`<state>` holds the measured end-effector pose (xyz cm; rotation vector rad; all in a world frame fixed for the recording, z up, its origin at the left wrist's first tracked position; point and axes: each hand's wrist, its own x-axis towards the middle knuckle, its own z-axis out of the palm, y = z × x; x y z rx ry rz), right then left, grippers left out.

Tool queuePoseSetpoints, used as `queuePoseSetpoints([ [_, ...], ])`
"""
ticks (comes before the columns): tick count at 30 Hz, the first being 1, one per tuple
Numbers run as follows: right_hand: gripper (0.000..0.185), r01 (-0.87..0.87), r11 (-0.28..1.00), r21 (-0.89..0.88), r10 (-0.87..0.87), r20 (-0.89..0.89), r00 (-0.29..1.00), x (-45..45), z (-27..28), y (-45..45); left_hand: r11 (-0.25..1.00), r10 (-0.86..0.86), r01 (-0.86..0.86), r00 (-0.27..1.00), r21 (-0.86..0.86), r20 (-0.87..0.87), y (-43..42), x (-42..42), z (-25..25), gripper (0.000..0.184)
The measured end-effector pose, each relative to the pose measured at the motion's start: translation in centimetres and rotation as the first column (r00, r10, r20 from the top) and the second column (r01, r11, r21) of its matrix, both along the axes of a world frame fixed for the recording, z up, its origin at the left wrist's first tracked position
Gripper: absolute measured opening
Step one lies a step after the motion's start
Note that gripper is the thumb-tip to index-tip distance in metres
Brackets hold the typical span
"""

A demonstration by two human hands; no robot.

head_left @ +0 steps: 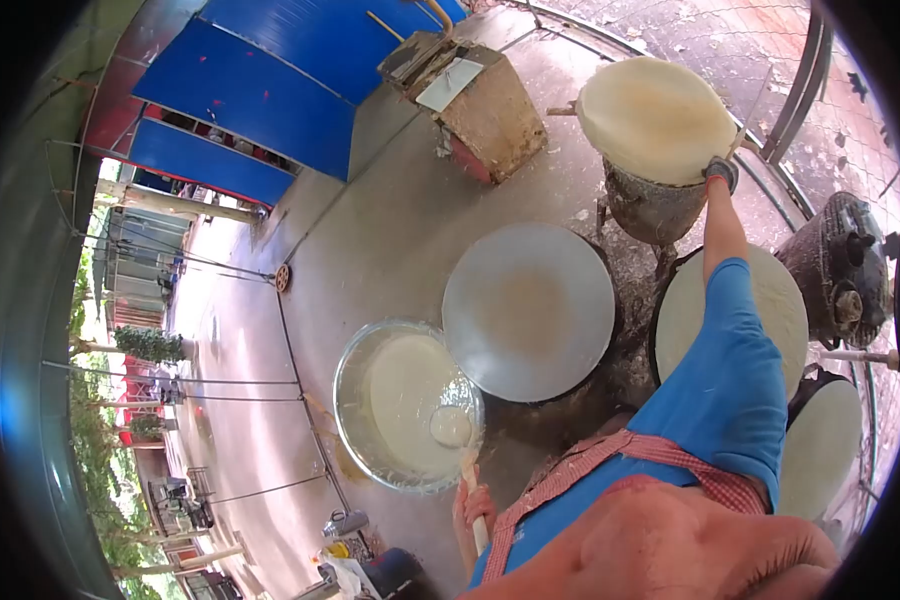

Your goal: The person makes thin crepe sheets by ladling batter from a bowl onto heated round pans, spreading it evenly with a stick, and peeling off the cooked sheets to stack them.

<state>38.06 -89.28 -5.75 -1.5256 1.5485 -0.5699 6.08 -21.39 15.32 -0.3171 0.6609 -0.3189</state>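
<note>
My left hand [475, 503] is closed round the pale handle of a ladle [451, 427]. The ladle's round bowl rests in creamy batter inside a wide, shiny metal basin [347, 440]. Over at the upper right, my right hand [720, 173], in a dark glove, is closed at the rim of a large round griddle covered by a thin pale pancake [655, 115]. A thin light stick [757, 108] appears to run out from this hand. Under that griddle stands a sooty drum stove [655, 207]. Beside the basin lies a round griddle [530, 310], browned in its middle.
More round griddles with pale tops, one partly behind my sleeve [775, 300] and another lower right [820, 450], stand nearby. A dark metal vessel [845, 265] is at the right edge. A worn box [490, 110] sits near blue panels [250, 95]. A kettle [344, 523] is lower down.
</note>
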Motion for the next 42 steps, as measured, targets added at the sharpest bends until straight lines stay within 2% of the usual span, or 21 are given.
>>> queuePoseSetpoints([
  [1, 0.031, -0.009, 1.0, 0.003, 0.009, -0.01, 1.0, -0.4, -0.5, 0.1, 1.0, -0.02, 0.02, 1.0, 0.017, -0.013, 2.1, -1.0, -2.7, 0.037],
  [3, 0.043, -0.035, 0.918, -0.394, -0.043, -0.188, 0.981, -2.0, 1.7, 1.7, 0.999, -0.036, 0.036, 0.999, 0.011, -0.014, 3.5, -1.9, -5.0, 0.036],
  [5, 0.053, -0.106, 0.896, -0.431, 0.049, -0.141, 0.989, -2.9, 1.5, 2.4, 0.998, -0.034, 0.034, 0.999, -0.045, 0.016, 3.7, -1.4, -5.6, 0.036],
  [8, 0.046, -0.423, 0.7, -0.576, 0.445, -0.112, 0.888, -4.6, 4.6, 9.3, 0.992, -0.012, 0.026, 0.994, -0.122, 0.112, 3.7, -0.9, -5.4, 0.036],
  [9, 0.046, -0.524, 0.805, -0.278, 0.568, 0.108, 0.816, -4.2, 4.6, 11.8, 0.992, -0.006, 0.026, 0.987, -0.125, 0.163, 4.1, -0.8, -5.2, 0.036],
  [11, 0.043, -0.715, 0.662, -0.222, 0.703, 0.514, 0.491, -2.6, -1.3, 14.9, 0.994, 0.017, 0.01, 0.967, -0.105, 0.255, 5.4, -1.2, -5.2, 0.036],
  [13, 0.037, -0.904, 0.414, 0.108, 0.91, -0.045, 0.411, -3.8, 5.0, 23.7, 0.998, 0.033, -0.015, 0.94, -0.057, 0.34, 7.5, -1.6, -5.5, 0.037],
  [14, 0.033, -0.935, -0.072, -0.346, 0.94, -0.336, 0.052, -2.9, 2.4, 25.5, 0.999, 0.034, -0.03, 0.928, -0.016, 0.371, 9.1, -1.5, -6.2, 0.037],
  [15, 0.033, -0.936, -0.104, -0.335, 0.94, -0.339, 0.017, -3.2, 2.7, 29.0, 0.999, 0.028, -0.043, 0.922, 0.03, 0.385, 10.8, -1.7, -7.5, 0.037],
  [17, 0.035, -0.966, -0.02, 0.259, 0.947, 0.316, 0.065, -5.4, 6.7, 38.7, 0.973, -0.049, -0.035, 0.934, 0.227, 0.355, 15.5, -1.5, -11.0, 0.037],
  [19, 0.033, -0.809, -0.51, -0.293, 0.799, -0.51, -0.319, -8.8, 10.8, 48.7, 0.906, -0.158, 0.04, 0.956, 0.422, 0.248, 20.1, -0.9, -15.5, 0.029],
  [22, 0.03, -0.738, -0.673, -0.05, 0.524, -0.737, -0.428, -13.3, 8.8, 60.5, 0.806, -0.339, 0.234, 0.935, 0.544, 0.1, 27.4, 1.5, -23.8, 0.012],
  [24, 0.029, -0.732, -0.665, 0.147, 0.353, -0.802, -0.482, -17.0, 8.0, 64.6, 0.742, -0.447, 0.369, 0.895, 0.56, 0.002, 30.9, 1.9, -30.2, 0.008],
  [26, 0.026, -0.685, -0.719, -0.113, 0.554, -0.688, -0.468, -18.6, 10.7, 66.4, 0.39, -0.651, 0.723, 0.654, 0.57, -0.384, 33.0, 4.1, -33.5, 0.016],
  [27, 0.026, -0.68, -0.726, -0.098, 0.534, -0.704, -0.469, -19.3, 10.8, 66.9, 0.408, -0.656, 0.717, 0.661, 0.564, -0.365, 33.5, 4.2, -33.7, 0.016],
  [29, 0.022, -0.882, -0.471, 0.014, 0.68, -0.631, -0.373, -22.1, 9.7, 65.5, 0.178, -0.688, 0.691, 0.597, 0.701, -0.413, 32.9, 4.0, -29.5, 0.017],
  [30, 0.024, -0.871, -0.488, 0.053, 0.627, -0.673, -0.392, -24.3, 7.2, 65.1, 0.19, -0.695, 0.679, 0.604, 0.709, -0.391, 32.8, 4.1, -29.9, 0.017],
  [32, 0.03, -0.898, -0.431, 0.091, 0.627, -0.686, -0.37, -28.7, 4.0, 65.2, 0.658, -0.688, 0.74, 0.666, 0.14, -0.289, 32.7, 4.2, -30.5, 0.021],
  [35, 0.035, -0.961, -0.268, 0.067, 0.714, -0.655, -0.245, -33.5, 5.9, 66.6, 0.791, -0.608, 0.604, 0.758, -0.097, -0.236, 32.4, 4.5, -20.6, 0.022],
  [40, 0.031, -0.989, -0.03, -0.147, 0.918, -0.395, 0.031, -33.3, 12.1, 67.9, 0.705, -0.553, 0.419, 0.83, 0.572, 0.073, 33.3, 6.0, -0.4, 0.019],
  [42, 0.031, -0.788, -0.107, -0.606, 0.893, -0.408, 0.192, -30.9, 16.9, 68.9, 0.701, -0.589, 0.417, 0.796, 0.579, 0.14, 34.3, 6.6, 7.2, 0.017],
])
